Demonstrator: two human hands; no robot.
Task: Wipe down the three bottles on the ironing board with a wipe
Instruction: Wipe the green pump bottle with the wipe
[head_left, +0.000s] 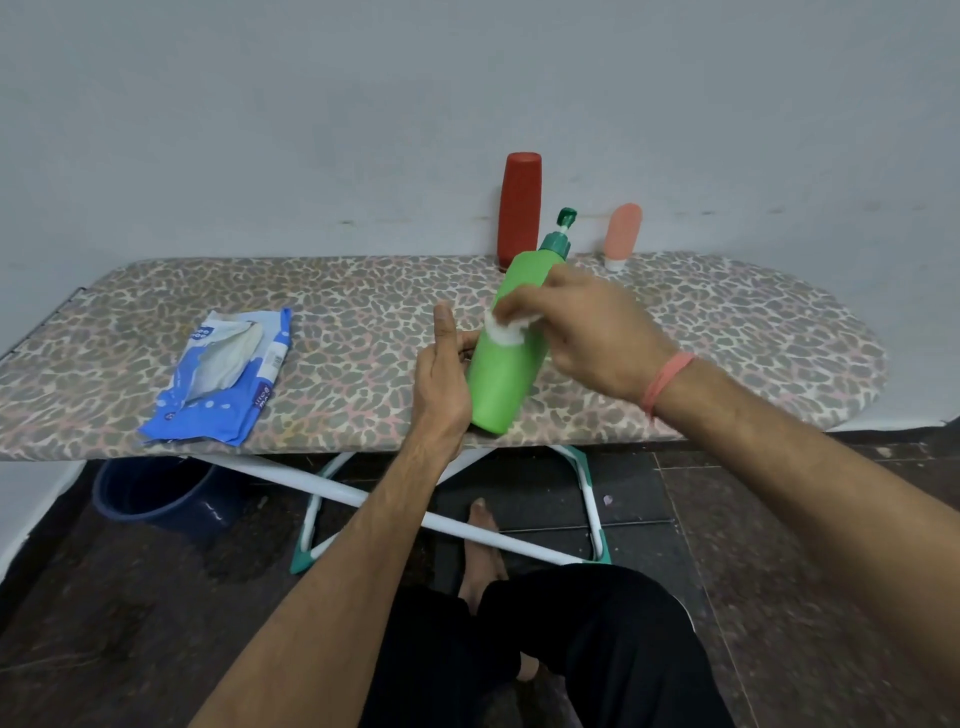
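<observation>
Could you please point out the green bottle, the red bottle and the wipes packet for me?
green bottle (498, 384): head view, lower body below the wipe.
red bottle (519, 208): head view, middle of its body.
wipes packet (223, 369): head view, centre of the opened pack.

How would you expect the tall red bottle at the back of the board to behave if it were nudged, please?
The red bottle stands tall on a narrow base on the padded ironing board, so it probably tips easily. Its rounded body suggests it would roll once down. It looks like smooth plastic, likely a bit slippery.
</observation>
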